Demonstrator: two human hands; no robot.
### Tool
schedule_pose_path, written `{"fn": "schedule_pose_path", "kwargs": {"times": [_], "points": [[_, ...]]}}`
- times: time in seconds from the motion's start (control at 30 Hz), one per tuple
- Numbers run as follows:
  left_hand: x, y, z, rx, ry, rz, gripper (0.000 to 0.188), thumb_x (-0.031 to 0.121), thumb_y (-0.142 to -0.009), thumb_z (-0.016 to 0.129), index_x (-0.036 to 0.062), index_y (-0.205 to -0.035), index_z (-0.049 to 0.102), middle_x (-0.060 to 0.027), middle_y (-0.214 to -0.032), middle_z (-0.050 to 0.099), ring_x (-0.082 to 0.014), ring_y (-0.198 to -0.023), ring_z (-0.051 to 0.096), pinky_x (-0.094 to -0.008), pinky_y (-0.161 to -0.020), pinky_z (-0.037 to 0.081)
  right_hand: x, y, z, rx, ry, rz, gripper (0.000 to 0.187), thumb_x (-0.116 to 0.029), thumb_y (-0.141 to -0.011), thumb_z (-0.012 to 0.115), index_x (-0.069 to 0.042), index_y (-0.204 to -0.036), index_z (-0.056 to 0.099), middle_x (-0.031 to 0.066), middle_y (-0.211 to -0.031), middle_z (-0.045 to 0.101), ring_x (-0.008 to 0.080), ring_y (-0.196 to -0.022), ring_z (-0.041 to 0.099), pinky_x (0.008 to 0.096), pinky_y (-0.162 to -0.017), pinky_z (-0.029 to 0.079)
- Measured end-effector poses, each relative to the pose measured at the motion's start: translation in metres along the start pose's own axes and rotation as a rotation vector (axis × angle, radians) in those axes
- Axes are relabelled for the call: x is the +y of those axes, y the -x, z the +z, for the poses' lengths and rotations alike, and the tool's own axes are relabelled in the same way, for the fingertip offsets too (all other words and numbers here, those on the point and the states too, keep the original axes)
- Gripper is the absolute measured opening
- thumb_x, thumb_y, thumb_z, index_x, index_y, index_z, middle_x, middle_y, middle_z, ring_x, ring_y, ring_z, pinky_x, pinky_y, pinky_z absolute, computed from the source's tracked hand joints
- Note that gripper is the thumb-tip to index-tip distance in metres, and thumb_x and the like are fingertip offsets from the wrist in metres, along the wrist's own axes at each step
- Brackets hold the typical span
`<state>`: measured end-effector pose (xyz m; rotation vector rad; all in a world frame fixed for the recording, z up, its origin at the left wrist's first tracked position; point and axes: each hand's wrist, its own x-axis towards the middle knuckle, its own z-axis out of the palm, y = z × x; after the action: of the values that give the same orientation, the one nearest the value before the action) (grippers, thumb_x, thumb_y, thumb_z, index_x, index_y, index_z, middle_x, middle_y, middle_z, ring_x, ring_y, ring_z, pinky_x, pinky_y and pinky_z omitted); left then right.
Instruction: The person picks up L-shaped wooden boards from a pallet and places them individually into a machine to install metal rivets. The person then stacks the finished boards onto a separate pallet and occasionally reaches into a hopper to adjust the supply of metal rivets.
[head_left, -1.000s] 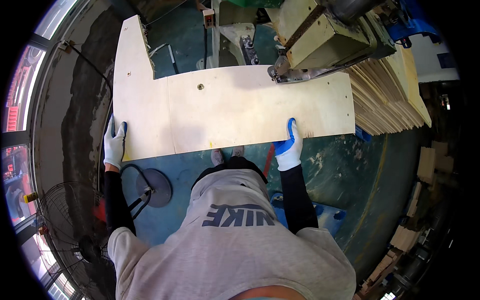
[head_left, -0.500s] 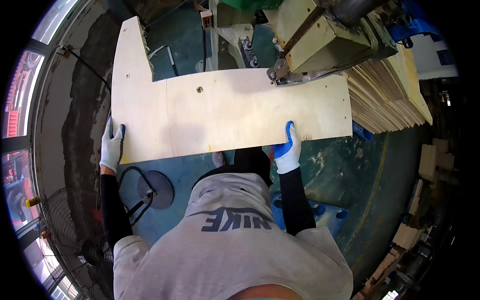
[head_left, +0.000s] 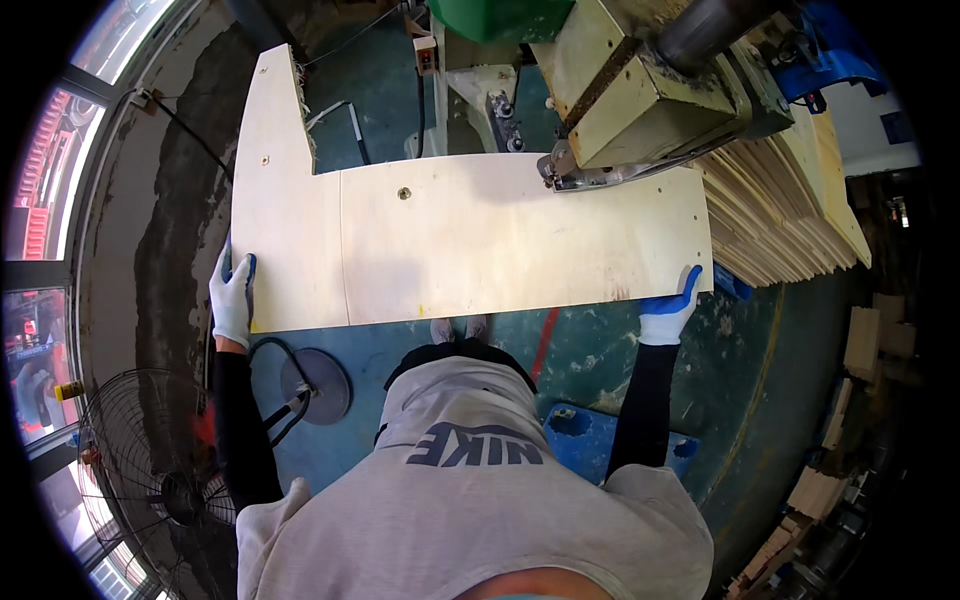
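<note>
A large pale L-shaped plywood panel [head_left: 480, 235] spans the view in front of me, its narrow arm reaching away at the left. My left hand [head_left: 234, 295], in a white glove with blue fingers, grips the panel's near left corner, thumb on top. My right hand [head_left: 670, 308], gloved alike, holds the near edge close to the right corner, thumb on top and the other fingers hidden below. At the far edge, the metal head of a greenish machine [head_left: 655, 115] sits over the panel. Small holes and a thin seam mark the wood.
A stack of plywood sheets [head_left: 790, 200] leans at the right, behind the machine. A black wire fan [head_left: 150, 470] and a round metal base [head_left: 318, 387] stand at the left. On the floor, a blue pallet [head_left: 580, 430] lies near my right arm. Wood offcuts [head_left: 815, 480] line the far right.
My right hand has slid rightward along the near edge to close by the corner. The panel has shifted slightly right and nearer in the picture. My left hand keeps its grip.
</note>
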<state>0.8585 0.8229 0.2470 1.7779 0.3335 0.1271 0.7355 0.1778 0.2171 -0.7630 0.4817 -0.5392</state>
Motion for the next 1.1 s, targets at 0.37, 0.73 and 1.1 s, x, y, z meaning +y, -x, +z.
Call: {"fn": "schedule_pose_path", "kwargs": {"times": [0.37, 0.73, 1.1], "points": [[-0.055, -0.012, -0.168, 0.187, -0.21, -0.007, 0.051, 0.018, -0.1, 0.065, -0.0066, -0.143, 0.052, -0.0059, -0.126, 0.064, -0.0091, -0.104, 0.06, -0.0208, -0.086, 0.048, 0.076, 0.093, 0.051, 0.081, -0.028, 0.168, 0.048, -0.033, -0.107, 0.049, -0.003, -0.145, 0.047, 0.0115, -0.141, 0.056, 0.0258, -0.129, 0.055, 0.0427, -0.11, 0.044], [-0.07, -0.044, -0.196, 0.178, -0.191, -0.018, 0.045, 0.02, -0.101, 0.065, -0.0025, -0.139, 0.057, 0.0007, -0.12, 0.065, -0.0059, -0.097, 0.059, -0.0187, -0.079, 0.047, 0.115, 0.075, 0.068, 0.04, -0.012, 0.092, 0.048, -0.03, -0.106, 0.052, -0.003, -0.145, 0.047, 0.011, -0.141, 0.057, 0.0258, -0.128, 0.057, 0.043, -0.106, 0.048], [-0.059, -0.052, -0.186, 0.08, -0.275, -0.071, 0.049, 0.024, -0.102, 0.064, -0.0034, -0.142, 0.054, -0.0027, -0.125, 0.065, -0.0082, -0.103, 0.059, -0.0221, -0.09, 0.047, 0.119, 0.063, 0.052, 0.148, 0.015, 0.097, 0.043, -0.026, -0.105, 0.057, -0.004, -0.141, 0.05, 0.0107, -0.134, 0.061, 0.0251, -0.121, 0.062, 0.0416, -0.102, 0.051]]}}
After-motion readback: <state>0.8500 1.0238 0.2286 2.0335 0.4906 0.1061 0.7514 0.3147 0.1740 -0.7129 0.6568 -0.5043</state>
